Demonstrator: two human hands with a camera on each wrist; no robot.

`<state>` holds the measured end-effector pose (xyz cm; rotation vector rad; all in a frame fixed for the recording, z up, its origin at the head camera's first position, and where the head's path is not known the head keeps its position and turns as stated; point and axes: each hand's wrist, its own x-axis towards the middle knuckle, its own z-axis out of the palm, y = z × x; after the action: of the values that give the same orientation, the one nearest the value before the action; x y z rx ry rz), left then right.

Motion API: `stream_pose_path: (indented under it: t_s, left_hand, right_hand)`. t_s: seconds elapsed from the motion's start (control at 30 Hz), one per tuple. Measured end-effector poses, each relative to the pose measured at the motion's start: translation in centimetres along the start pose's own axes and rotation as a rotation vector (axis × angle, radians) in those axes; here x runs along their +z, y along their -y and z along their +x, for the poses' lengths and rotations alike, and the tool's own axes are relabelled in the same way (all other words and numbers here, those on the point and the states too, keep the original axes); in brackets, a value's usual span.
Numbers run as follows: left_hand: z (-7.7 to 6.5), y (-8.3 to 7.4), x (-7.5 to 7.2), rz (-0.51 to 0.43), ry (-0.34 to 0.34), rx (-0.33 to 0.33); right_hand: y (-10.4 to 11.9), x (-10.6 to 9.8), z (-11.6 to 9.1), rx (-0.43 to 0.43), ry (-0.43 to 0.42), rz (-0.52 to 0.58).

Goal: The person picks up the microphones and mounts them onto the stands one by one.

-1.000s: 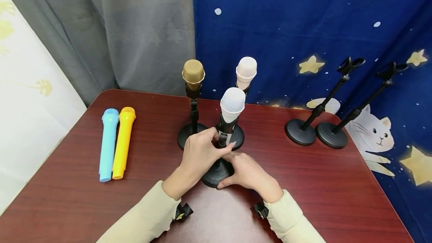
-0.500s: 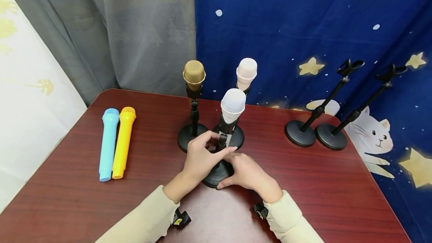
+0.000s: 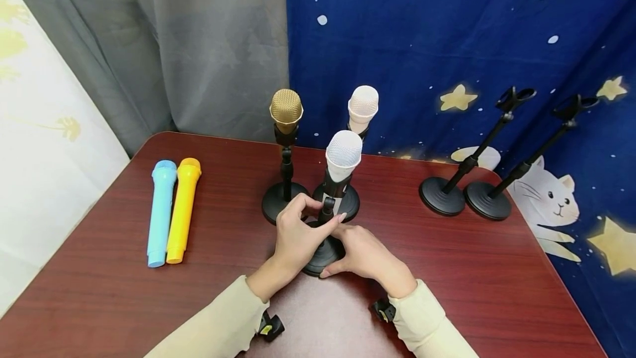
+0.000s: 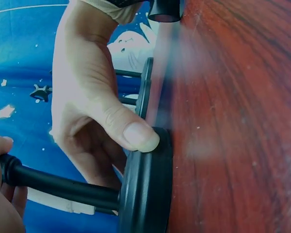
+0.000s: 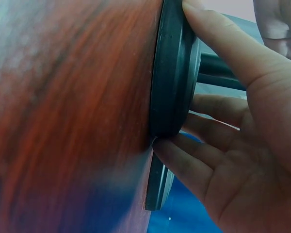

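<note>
Nearest me stands a black microphone stand (image 3: 322,258) with a white microphone (image 3: 344,153) upright in its clip. My left hand (image 3: 297,236) grips the stand's pole below the clip with thumb and fingers; in the left wrist view its fingers are around the collar at the pole's upper end. Lower down, my right hand (image 3: 367,256) holds the round base (image 5: 177,73), thumb on the near rim and fingers around the side. The base rests on the table. Behind it are a gold microphone (image 3: 286,109) and another white microphone (image 3: 363,105), each on a black stand.
A blue microphone (image 3: 161,211) and a yellow microphone (image 3: 184,211) lie side by side at the left of the wooden table (image 3: 99,303). Two black stands (image 3: 442,195) with bare clips lean to the right at the back right. Curtains hang behind the table.
My left hand has shifted slightly to the right and its thumb and fingers have turned a little around the pole. The right hand keeps its hold on the base.
</note>
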<state>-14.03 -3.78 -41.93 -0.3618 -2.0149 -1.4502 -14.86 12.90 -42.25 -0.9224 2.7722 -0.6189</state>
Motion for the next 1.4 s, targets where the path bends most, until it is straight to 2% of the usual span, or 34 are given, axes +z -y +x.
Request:
stream_pose_path:
  t_s: [0.1,0.23,0.4,0.77,0.93,1.1,1.2,1.3,1.4]
  left_hand:
    - [0.2,0.0,-0.2,-0.037,0.028,-0.004]
    - [0.5,0.3,-0.8,-0.106,0.1,-0.01]
    - [0.8,0.6,-1.2,-0.126,0.17,-0.02]
    - [1.0,0.7,-1.5,-0.129,0.211,-0.004]
    - [1.3,0.7,-1.7,-0.183,0.251,-0.04]
    - [1.9,0.7,-2.3,-0.269,0.353,-0.071]
    - [2.2,0.6,-2.7,-0.268,0.414,-0.056]
    - [2.1,0.4,-2.6,-0.172,0.38,0.012]
    - [1.7,-0.2,-2.3,-0.021,0.263,0.099]
  right_hand:
    - [0.0,0.1,0.0,-0.001,-0.001,-0.002]
    - [0.0,0.1,-0.1,-0.005,-0.002,-0.006]
    - [0.1,0.1,0.0,-0.006,-0.007,-0.001]
    - [0.0,0.3,0.0,0.082,-0.011,0.049]
    - [0.0,0.2,-0.1,0.088,-0.019,0.06]
    - [0.0,0.0,0.0,0.072,-0.026,0.048]
    - [0.1,-0.1,0.1,0.065,-0.024,0.033]
    - [0.1,0.0,0.1,0.069,-0.02,0.023]
    - [0.2,0.2,0.1,0.078,-0.016,0.017]
